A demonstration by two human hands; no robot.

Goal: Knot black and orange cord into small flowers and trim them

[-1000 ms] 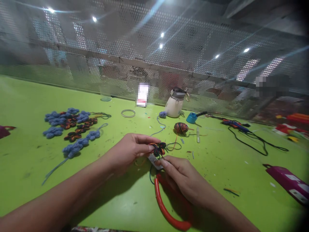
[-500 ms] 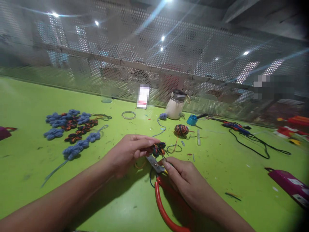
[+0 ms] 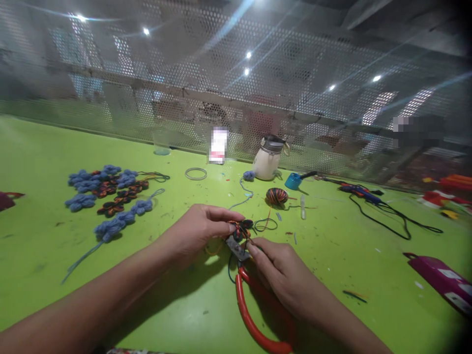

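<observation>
My left hand [image 3: 206, 222] pinches a small crocheted flower [image 3: 239, 230] of dark, red and orange variegated yarn. At the flower's near right side, my right hand [image 3: 278, 263] is closed, thumb against finger; something thin runs from the flower to its fingertips, a strand or a slim hook, I cannot tell which. Beneath the hands lie red-handled scissors [image 3: 245, 314], partly hidden by the right hand. A loop of yarn [image 3: 266, 224] lies just beyond the flower, and a ball of variegated yarn [image 3: 276, 196] rests farther back.
Several blue and variegated flowers [image 3: 110, 227] lie at left. Along the back stand a bottle [image 3: 266, 162], a clear cup [image 3: 161, 145] and a lit phone [image 3: 219, 146]. A ring [image 3: 195, 173], a blue pot [image 3: 293, 181], a corded tool [image 3: 363, 192] and a purple case [image 3: 438, 278] are around.
My hands have shifted only slightly around the flower, which has tilted a little between the fingers. The scissors' pivot shows more now than a second ago.
</observation>
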